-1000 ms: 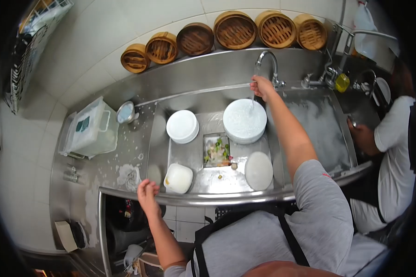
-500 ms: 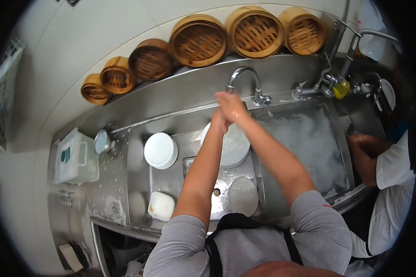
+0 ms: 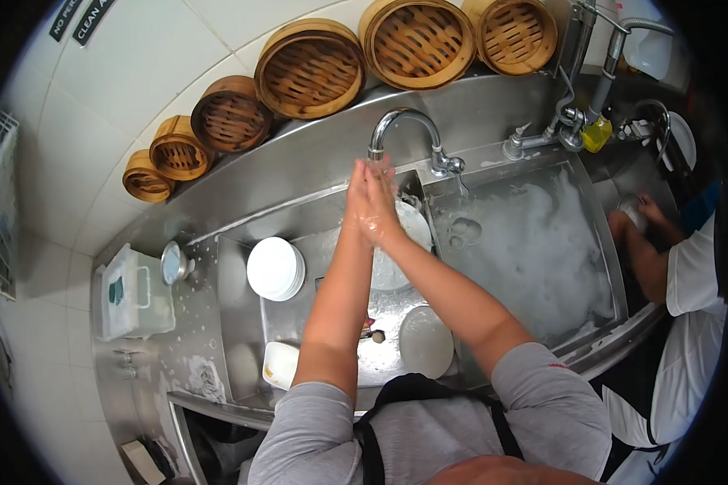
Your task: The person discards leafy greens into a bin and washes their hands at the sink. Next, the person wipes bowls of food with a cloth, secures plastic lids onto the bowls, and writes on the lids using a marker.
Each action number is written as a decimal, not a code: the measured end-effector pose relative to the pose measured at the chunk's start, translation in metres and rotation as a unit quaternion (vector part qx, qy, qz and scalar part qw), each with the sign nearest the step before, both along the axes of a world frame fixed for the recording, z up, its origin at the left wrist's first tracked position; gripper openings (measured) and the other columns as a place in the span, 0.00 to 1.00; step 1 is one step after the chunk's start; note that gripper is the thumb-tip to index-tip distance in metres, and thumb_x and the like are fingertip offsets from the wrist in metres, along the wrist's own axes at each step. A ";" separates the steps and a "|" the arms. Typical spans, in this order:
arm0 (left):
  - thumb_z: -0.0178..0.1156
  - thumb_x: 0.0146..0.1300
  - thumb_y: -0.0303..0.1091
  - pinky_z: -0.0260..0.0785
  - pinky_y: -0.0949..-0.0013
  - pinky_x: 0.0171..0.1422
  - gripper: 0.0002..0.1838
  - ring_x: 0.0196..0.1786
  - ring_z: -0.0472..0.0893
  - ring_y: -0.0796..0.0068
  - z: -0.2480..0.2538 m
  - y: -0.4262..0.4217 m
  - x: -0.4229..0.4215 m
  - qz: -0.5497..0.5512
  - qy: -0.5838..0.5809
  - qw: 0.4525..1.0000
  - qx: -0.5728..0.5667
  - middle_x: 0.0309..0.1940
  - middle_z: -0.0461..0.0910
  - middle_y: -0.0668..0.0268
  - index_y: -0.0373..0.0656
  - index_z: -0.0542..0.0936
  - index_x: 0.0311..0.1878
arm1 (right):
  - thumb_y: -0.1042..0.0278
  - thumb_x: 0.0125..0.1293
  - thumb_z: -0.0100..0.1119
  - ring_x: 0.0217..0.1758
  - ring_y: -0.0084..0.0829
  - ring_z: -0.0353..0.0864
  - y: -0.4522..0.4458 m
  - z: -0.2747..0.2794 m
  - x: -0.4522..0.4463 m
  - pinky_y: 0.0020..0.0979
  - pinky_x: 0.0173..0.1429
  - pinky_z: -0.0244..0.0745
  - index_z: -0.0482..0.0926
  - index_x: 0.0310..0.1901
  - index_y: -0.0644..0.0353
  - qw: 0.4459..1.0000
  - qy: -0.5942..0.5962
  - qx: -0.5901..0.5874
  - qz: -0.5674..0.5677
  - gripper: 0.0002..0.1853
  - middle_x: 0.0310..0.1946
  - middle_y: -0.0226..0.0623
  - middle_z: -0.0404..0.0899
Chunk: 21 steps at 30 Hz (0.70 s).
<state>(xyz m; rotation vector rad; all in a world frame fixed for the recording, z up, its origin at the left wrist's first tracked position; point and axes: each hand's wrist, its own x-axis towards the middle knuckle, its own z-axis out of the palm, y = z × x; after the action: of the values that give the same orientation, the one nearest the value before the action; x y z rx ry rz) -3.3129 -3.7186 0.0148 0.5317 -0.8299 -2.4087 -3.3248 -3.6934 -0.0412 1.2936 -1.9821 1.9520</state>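
Observation:
Under the curved faucet [image 3: 408, 117], my left hand [image 3: 356, 194] and my right hand [image 3: 378, 206] are pressed together, palm to palm, with water splashing over them. Their fingers point up toward the spout and nothing is visible between the palms. Below and partly behind my wrists is a big stack of white plates [image 3: 412, 226] in the sink. A smaller white stack [image 3: 275, 268] stands to the left. Near the front edge lie a squarish white dish [image 3: 280, 365] with a yellow stain and a round pale plate [image 3: 426, 342].
Bamboo steamers [image 3: 311, 69] line the ledge behind the sink. Foamy water fills the right basin [image 3: 526, 250]. A clear plastic bin [image 3: 137, 293] and a metal bowl [image 3: 175, 263] are on the left counter. At the right, a co-worker's hands [image 3: 635, 222] hold an item.
My left hand has come up from the front edge to meet my right hand under the faucet. The palms are now upright together, and the view has shifted.

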 end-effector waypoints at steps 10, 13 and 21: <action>0.61 0.45 0.46 0.55 0.60 0.60 0.46 0.58 0.62 0.48 0.026 0.047 0.007 0.071 -0.451 0.492 -0.741 0.55 0.57 0.41 0.31 0.48 0.61 | 0.53 0.61 0.38 0.67 0.53 0.35 0.027 0.042 -0.027 0.48 0.66 0.29 0.53 0.62 0.52 0.840 0.274 0.441 -0.158 0.28 0.64 0.49 0.41; 0.59 0.45 0.44 0.62 0.57 0.51 0.35 0.47 0.70 0.46 0.029 0.036 -0.005 0.081 -0.421 0.573 -0.698 0.44 0.69 0.45 0.38 0.59 0.54 | 0.54 0.61 0.39 0.67 0.51 0.35 0.036 0.037 -0.014 0.49 0.66 0.29 0.52 0.62 0.53 0.741 0.401 0.508 -0.177 0.28 0.64 0.47 0.43; 0.43 0.60 0.40 0.65 0.60 0.33 0.14 0.29 0.76 0.58 0.009 -0.002 -0.018 0.056 -0.329 0.676 -0.657 0.21 0.74 0.55 0.39 0.70 0.30 | 0.65 0.55 0.44 0.66 0.44 0.43 0.072 0.039 -0.011 0.55 0.63 0.36 0.60 0.58 0.59 0.859 0.315 0.399 -0.051 0.26 0.61 0.42 0.53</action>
<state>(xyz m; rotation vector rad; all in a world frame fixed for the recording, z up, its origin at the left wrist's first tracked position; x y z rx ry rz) -3.3309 -3.7210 0.0236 0.7283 -2.3591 -0.8720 -3.3357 -3.6212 -0.0023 1.6110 -2.4205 0.4555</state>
